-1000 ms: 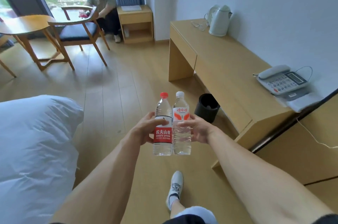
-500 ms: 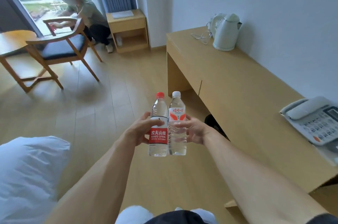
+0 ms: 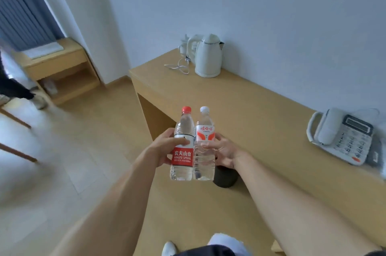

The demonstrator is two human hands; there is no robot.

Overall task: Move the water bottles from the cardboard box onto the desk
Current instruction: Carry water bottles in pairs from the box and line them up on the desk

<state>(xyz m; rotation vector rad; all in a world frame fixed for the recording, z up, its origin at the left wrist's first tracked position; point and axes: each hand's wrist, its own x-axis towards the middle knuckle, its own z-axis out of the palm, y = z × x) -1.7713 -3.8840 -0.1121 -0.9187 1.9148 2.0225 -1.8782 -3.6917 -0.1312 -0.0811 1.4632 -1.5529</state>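
From the head camera, I see my left hand (image 3: 165, 148) wrapped around the clear plastic water bottle with the red cap and red label (image 3: 182, 147), thumb across the front just above the label, fingers hidden behind it. My right hand (image 3: 224, 150) grips the clear plastic water bottle with the white cap and orange-and-white label (image 3: 204, 145), fingertips curling onto its front below the label; the palm side is turned away from me. Both bottles stand upright, touching side by side, held in the air in front of the near edge of the light wooden desk (image 3: 250, 118), not yet on it.

The bottles and my right wrist cover most of a dark round bin (image 3: 226, 178) on the floor under the desk edge. The left of the view is smeared with motion blur: a wooden bedside shelf unit (image 3: 60, 70) shows clearly enough, but the chair legs and someone's dark trouser leg and shoe (image 3: 39, 102) at the frame edge are hard to read. My own shoe and shorts are cut off at the bottom.

On the desk, a white electric kettle (image 3: 208, 56) with its loose cord sits at the far end by the wall, and a grey desk telephone (image 3: 342, 135) lies near the right edge of the frame, partly cropped. Between them the desktop is a wide bare stretch of wood, directly beyond the bottles.
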